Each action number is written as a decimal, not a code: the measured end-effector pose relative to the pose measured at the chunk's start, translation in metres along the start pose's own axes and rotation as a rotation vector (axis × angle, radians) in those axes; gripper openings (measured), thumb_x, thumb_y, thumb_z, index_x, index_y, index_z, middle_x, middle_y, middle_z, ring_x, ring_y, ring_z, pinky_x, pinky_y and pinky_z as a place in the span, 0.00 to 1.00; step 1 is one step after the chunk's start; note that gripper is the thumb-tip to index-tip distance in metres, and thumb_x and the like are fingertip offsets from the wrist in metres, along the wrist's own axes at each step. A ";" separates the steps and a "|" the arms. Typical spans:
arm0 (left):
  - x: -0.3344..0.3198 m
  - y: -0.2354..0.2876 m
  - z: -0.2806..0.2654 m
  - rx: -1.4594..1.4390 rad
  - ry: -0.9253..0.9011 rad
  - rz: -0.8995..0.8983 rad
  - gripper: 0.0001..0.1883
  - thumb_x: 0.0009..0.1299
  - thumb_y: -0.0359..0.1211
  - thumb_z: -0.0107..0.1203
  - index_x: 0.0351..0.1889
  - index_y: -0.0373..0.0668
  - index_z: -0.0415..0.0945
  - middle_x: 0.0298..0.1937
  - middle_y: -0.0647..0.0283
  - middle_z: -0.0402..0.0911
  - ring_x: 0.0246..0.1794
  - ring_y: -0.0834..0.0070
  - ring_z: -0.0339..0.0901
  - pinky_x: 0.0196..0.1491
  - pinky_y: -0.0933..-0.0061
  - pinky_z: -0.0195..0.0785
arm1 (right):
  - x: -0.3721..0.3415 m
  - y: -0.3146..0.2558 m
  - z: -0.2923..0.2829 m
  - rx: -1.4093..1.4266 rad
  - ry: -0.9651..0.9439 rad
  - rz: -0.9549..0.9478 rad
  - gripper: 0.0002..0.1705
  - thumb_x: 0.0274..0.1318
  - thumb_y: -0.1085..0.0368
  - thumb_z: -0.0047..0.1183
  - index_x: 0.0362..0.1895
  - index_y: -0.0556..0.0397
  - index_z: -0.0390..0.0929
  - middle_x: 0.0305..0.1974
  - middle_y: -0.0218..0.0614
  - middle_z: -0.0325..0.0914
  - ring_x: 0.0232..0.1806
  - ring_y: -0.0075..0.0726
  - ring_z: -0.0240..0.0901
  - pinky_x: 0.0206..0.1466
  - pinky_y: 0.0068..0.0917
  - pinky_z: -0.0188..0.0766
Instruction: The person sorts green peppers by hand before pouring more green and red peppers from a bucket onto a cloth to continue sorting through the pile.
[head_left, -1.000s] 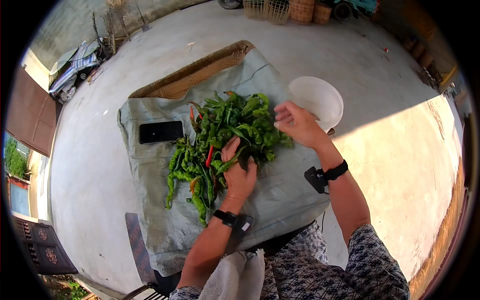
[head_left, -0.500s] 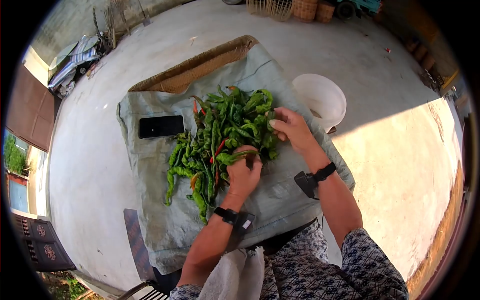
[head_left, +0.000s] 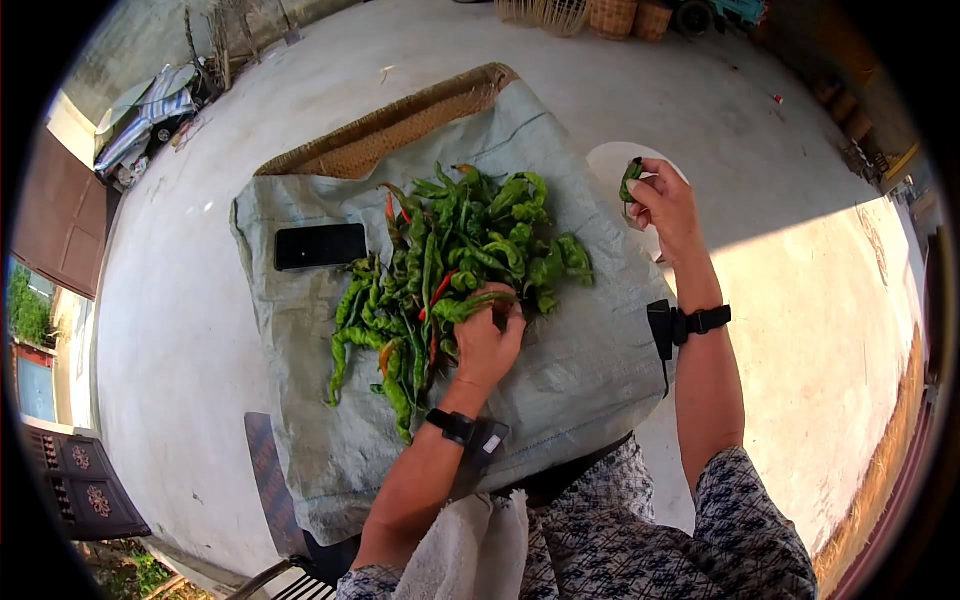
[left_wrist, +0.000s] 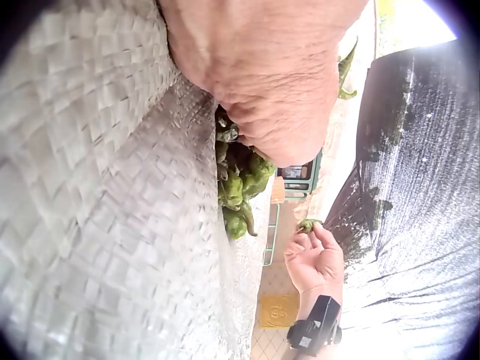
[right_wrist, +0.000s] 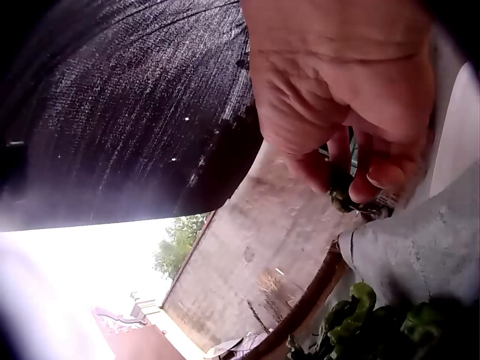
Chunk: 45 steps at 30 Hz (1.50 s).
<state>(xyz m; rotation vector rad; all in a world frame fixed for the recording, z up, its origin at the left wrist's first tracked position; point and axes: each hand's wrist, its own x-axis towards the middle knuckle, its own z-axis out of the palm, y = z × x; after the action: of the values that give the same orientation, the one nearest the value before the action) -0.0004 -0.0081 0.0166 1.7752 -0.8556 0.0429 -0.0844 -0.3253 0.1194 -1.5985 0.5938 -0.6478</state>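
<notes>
My right hand (head_left: pixel 665 205) pinches a small dark green pepper (head_left: pixel 630 180) between thumb and fingers, raised over the white bucket (head_left: pixel 608 153). The same pepper shows at the fingertips in both wrist views. At the near side of a heap of peppers (head_left: pixel 465 225), my left hand (head_left: pixel 487 345) holds a long green pepper (head_left: pixel 470 306), its tip poking out past the hand in the left wrist view. The heap is mostly green and wrinkled, with a few red ones, and lies on a grey-green woven sheet (head_left: pixel 560 400). The left fingertips are partly hidden by the hand.
A black phone (head_left: pixel 320 246) lies on the sheet left of the heap. Under the sheet, a woven basket's rim (head_left: pixel 400 115) shows at the back. Wicker baskets (head_left: pixel 610 18) stand far off on the concrete floor (head_left: pixel 180 330).
My right hand first reached to the heap's right edge, took a pepper there and carried it right, over the bucket. The left hand lifted slightly with its long green pepper, staying at the heap.
</notes>
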 end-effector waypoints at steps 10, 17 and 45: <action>0.005 0.012 -0.004 0.043 -0.030 0.084 0.12 0.66 0.26 0.64 0.48 0.40 0.86 0.51 0.54 0.86 0.52 0.49 0.86 0.58 0.57 0.79 | -0.012 -0.031 0.018 -0.455 -0.053 -0.328 0.18 0.66 0.69 0.64 0.59 0.55 0.85 0.50 0.43 0.87 0.50 0.41 0.87 0.55 0.37 0.83; -0.003 0.001 -0.002 0.122 -0.051 0.025 0.11 0.68 0.32 0.68 0.47 0.39 0.87 0.46 0.50 0.88 0.45 0.48 0.87 0.50 0.54 0.80 | -0.068 -0.035 0.123 -0.466 -0.605 -0.654 0.21 0.55 0.73 0.66 0.55 0.52 0.84 0.50 0.40 0.79 0.57 0.53 0.75 0.61 0.46 0.76; 0.004 0.018 -0.004 0.083 -0.107 -0.015 0.10 0.66 0.31 0.63 0.46 0.45 0.88 0.49 0.56 0.88 0.51 0.51 0.87 0.57 0.57 0.79 | -0.054 0.000 0.114 0.548 -0.518 -0.019 0.14 0.76 0.75 0.54 0.61 0.55 0.83 0.50 0.29 0.81 0.48 0.22 0.76 0.49 0.26 0.78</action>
<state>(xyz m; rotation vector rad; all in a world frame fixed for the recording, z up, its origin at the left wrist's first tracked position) -0.0056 -0.0090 0.0347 1.8751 -0.9286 -0.0275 -0.0427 -0.2076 0.1051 -1.1803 0.0059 -0.3416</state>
